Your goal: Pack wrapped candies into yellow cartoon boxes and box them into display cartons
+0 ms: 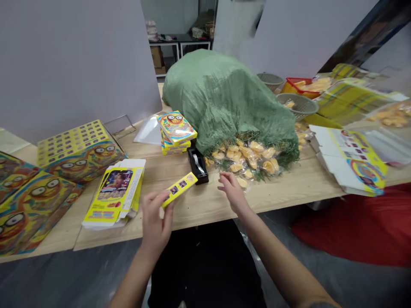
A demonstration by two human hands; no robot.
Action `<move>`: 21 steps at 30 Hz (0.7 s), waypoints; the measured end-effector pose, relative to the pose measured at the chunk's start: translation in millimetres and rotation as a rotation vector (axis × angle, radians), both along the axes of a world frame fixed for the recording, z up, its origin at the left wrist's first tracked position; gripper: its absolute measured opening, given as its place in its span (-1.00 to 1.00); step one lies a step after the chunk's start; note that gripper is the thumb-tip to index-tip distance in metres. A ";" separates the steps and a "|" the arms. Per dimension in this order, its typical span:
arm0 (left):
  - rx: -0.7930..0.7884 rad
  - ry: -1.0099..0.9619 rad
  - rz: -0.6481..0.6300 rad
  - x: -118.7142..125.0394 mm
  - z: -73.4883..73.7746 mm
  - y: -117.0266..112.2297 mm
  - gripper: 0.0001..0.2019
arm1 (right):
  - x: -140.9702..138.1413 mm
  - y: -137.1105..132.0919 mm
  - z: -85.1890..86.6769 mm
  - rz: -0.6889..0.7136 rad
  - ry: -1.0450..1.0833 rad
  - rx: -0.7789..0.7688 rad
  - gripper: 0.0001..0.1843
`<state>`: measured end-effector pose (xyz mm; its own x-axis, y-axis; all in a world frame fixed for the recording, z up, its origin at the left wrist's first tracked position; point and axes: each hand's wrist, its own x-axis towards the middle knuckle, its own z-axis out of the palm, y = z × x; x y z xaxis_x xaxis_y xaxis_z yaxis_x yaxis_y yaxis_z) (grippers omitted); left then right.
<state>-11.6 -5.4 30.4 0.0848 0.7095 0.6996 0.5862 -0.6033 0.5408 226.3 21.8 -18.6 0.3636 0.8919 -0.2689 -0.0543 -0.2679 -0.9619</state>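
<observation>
My left hand [156, 219] is closed on one end of a small yellow carton [183, 187], whose narrow printed side faces up. My right hand [233, 194] has its fingers apart and holds nothing; it hovers over the table edge, close to the bagged yellow-orange pieces [252, 155]. These clear bags spill from the frayed mouth of a large green woven sack [212, 90]. Between the sack and my left hand stands a black tape dispenser [201, 176]. Behind the dispenser is a short stack of yellow cartoon-face cartons [177, 128].
Flattened cartons [112, 194] lie to the left, beside larger printed display boxes [86, 156]. At right are an opened white-and-yellow carton [353, 160], grey baskets [298, 105] and a red-rimmed bin [295, 86]. Red cloth [359, 226] hangs below the table's right edge.
</observation>
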 end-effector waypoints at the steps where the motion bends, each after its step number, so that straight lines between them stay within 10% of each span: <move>1: 0.000 0.061 0.000 -1.2 -4.0 -0.4 -0.72 | 2.4 14.0 -2.8 0.004 0.011 -0.052 -0.62; 8: -0.018 0.107 0.002 -3.7 -14.0 -2.4 -0.68 | -14.4 67.7 -3.3 0.162 0.143 -0.196 -0.74; 21: -0.047 0.059 0.151 -13.2 5.7 9.7 -0.81 | -65.6 16.7 -49.5 -0.236 -0.136 0.169 -0.66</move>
